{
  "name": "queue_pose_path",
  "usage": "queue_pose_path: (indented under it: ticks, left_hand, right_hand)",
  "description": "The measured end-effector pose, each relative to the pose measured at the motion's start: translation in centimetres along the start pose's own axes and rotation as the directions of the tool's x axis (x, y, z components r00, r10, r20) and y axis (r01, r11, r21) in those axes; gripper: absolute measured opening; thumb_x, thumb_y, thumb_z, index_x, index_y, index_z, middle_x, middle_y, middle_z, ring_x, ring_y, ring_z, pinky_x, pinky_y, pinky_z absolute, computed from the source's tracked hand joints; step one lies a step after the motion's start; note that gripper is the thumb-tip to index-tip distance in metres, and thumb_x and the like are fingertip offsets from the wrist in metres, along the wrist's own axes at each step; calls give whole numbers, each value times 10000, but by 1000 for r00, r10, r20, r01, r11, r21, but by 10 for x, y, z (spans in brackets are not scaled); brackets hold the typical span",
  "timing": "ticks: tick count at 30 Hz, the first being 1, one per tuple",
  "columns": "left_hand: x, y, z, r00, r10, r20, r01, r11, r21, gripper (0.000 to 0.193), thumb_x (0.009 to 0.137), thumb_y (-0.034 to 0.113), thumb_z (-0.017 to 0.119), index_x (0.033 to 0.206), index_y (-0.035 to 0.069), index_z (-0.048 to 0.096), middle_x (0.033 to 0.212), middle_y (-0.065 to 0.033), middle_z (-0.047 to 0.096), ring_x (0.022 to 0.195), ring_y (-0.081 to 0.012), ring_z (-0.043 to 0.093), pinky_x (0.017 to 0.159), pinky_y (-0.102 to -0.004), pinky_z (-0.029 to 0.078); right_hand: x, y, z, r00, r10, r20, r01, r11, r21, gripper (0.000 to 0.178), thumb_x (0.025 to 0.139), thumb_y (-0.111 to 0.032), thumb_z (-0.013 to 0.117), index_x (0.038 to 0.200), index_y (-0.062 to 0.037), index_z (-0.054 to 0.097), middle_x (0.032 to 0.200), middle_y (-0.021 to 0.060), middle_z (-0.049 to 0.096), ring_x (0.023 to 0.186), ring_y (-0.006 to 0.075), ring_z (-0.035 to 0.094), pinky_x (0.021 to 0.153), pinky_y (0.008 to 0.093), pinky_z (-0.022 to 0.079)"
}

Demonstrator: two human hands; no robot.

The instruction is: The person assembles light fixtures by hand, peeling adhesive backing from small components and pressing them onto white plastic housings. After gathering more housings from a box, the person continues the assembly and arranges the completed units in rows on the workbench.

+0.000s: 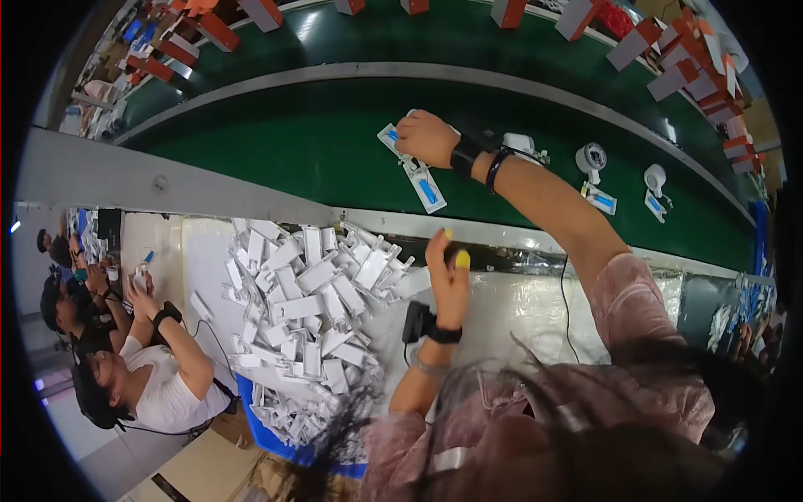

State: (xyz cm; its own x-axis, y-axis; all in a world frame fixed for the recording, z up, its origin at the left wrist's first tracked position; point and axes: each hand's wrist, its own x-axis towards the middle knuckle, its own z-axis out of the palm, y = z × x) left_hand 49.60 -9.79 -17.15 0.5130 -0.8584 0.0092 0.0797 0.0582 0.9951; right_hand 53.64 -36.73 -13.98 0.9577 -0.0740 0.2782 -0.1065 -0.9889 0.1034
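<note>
My right hand reaches over the green conveyor belt, fingers curled down on a white plastic housing with a blue cylinder. The hand covers most of that piece. Just below it lies another white housing, also with a blue cylinder inside. My left hand is raised near the belt's metal edge. Its thumb and a finger, tipped with yellow covers, stand apart with nothing between them. A big heap of white plastic housings lies to its left.
Further right on the belt sit white round-headed units, with wires and blue-celled housings. Orange-and-white boxes line the far side. A blue bin holds more white parts. At left, a person in a white shirt works. A black cable hangs nearby.
</note>
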Motion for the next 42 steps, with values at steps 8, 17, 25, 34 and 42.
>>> queue_pose_path:
  ticks: [8, 17, 25, 34, 42]
  left_hand:
    - [-60, 0, -16, 978, -207, 2, 202, 957, -208, 466, 845, -89, 454, 1299, 16, 459, 1250, -76, 518, 1093, -182, 565, 920, -306, 450]
    - [-58, 89, -10, 961, 272, 54, -270, 872, 409, 859, 738, 98, 745, 1420, -33, 240, 1425, -217, 328, 1320, -388, 286, 1097, -457, 236]
    - [-119, 108, 7, 781, 23, 624, -118, 987, 112, 631, 774, 115, 735, 1333, 25, 457, 1187, -154, 577, 1065, -272, 590, 894, -331, 470]
    - [-146, 156, 11, 356, -291, 888, 297, 936, 188, 375, 827, 68, 659, 1188, 15, 571, 917, -9, 602, 780, -71, 524, 670, -227, 442]
    - [-167, 142, 47, 723, -341, 601, 472, 879, -69, 298, 985, 216, 488, 1179, -2, 549, 1000, -112, 655, 809, -175, 655, 697, -322, 565]
  right_hand:
    - [-26, 7, -55, 866, 493, -86, -298, 646, 703, 183, 893, -189, 613, 962, -37, 687, 878, 135, 658, 803, 268, 629, 703, 339, 493]
    - [-141, -118, -176, 882, 310, 355, -459, 391, 798, 225, 918, -265, 636, 914, -45, 679, 787, 42, 635, 713, 105, 568, 646, 267, 451]
    - [-257, -230, -234, 822, 213, 527, -510, -135, 850, 236, 954, -237, 595, 993, -8, 637, 828, -4, 615, 752, 54, 555, 688, 235, 457]
    - [-327, -248, -276, 717, -193, 669, -691, -321, 648, 234, 963, -100, 554, 1151, 21, 622, 1011, 81, 653, 830, 140, 666, 807, 256, 490]
    - [-331, -286, -279, 781, 600, 174, -563, 555, 612, 92, 747, -59, 671, 786, -50, 589, 736, 69, 597, 583, 241, 591, 532, 337, 455]
